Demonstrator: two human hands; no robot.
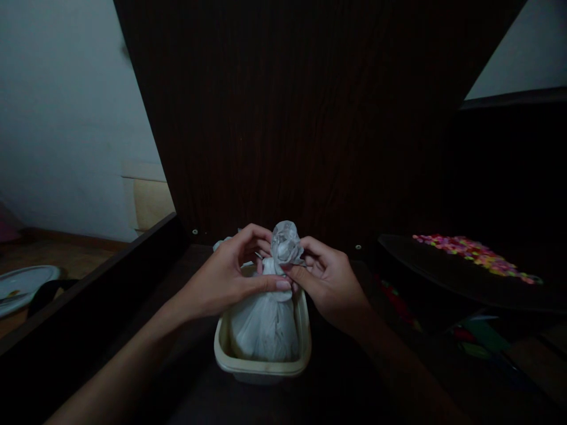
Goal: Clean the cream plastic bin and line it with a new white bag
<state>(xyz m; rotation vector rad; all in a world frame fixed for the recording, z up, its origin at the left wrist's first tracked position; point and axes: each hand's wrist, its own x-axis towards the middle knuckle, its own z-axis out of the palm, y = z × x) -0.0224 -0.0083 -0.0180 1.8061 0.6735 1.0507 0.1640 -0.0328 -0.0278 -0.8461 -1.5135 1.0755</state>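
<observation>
A whitish, thin plastic bag (266,333) sits in a cream-coloured, rounded rectangular container (261,367). Its body looks full, its neck is gathered, and a crumpled top (286,242) sticks up between my hands. From the left, my left hand (239,268) is closed around the neck, thumb pressed across its front. On the other side my right hand (325,277) pinches the gathered plastic just below the crumpled top. What the bag contains cannot be made out. Part of the container's far side is hidden behind the bag and hands.
A tall dark wooden panel (301,118) rises right behind the container. A low dark ledge (101,283) runs along the left. At right, a strand of colourful small pieces (476,257) lies on a dark curved surface. A white round lid or plate (29,283) is at far left.
</observation>
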